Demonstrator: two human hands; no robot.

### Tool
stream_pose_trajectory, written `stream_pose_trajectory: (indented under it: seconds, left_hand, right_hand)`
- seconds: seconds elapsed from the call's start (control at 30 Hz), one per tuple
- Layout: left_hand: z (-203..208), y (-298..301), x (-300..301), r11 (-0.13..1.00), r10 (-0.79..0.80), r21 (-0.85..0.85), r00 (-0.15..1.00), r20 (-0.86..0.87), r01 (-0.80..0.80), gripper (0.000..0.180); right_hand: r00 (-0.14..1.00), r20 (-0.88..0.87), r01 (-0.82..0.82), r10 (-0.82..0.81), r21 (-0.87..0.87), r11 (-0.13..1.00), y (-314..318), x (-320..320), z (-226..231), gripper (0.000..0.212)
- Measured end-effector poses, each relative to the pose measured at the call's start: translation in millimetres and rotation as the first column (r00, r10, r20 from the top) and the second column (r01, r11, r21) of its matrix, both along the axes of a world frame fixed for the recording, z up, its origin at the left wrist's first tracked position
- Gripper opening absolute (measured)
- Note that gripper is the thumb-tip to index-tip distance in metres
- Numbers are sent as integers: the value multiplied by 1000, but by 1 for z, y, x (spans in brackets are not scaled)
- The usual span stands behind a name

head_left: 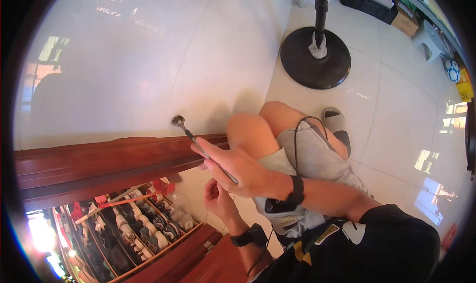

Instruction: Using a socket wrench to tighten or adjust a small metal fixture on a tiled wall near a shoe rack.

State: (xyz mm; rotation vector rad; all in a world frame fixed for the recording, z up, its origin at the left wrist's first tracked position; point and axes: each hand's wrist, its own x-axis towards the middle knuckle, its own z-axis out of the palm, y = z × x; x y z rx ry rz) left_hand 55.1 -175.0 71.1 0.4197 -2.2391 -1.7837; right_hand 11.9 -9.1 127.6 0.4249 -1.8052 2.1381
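My right hand is closed around the slim handle of a metal wrench. The wrench's round head rests at a small dark fitting or hole in the glossy white wall, just above a reddish-brown wooden frame. Its handle runs back under my fingers, and its end shows past my palm. My left hand is just below the right one, fingers curled together; whether anything is in them is hidden. Both wrists wear dark bands.
A wooden rack packed with shoes and other items stands at lower left. Behind my bent knees is a round black stand base on the tiled floor. A plastic stool, cardboard box and ball line the far right.
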Motion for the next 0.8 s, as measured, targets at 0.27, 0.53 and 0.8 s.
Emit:
stream_pose_trajectory:
  seconds: [0.27, 0.53, 0.8]
  left_hand:
    - [9, 3, 10, 999, 29, -21, 999, 23, -28, 11]
    - [6, 2, 6, 999, 54, 5, 999, -6, -54, 11]
    - [5, 5, 3, 998, 31, 60, 999, -38, -29, 9]
  right_hand:
    - [986, 126, 131, -111, -162, 978, 41, -36, 6, 50]
    - [999, 53, 12, -6, -114, 993, 15, -8, -7, 49]
    - [998, 54, 22, -22, -2, 1000, -2, 1, 8, 38]
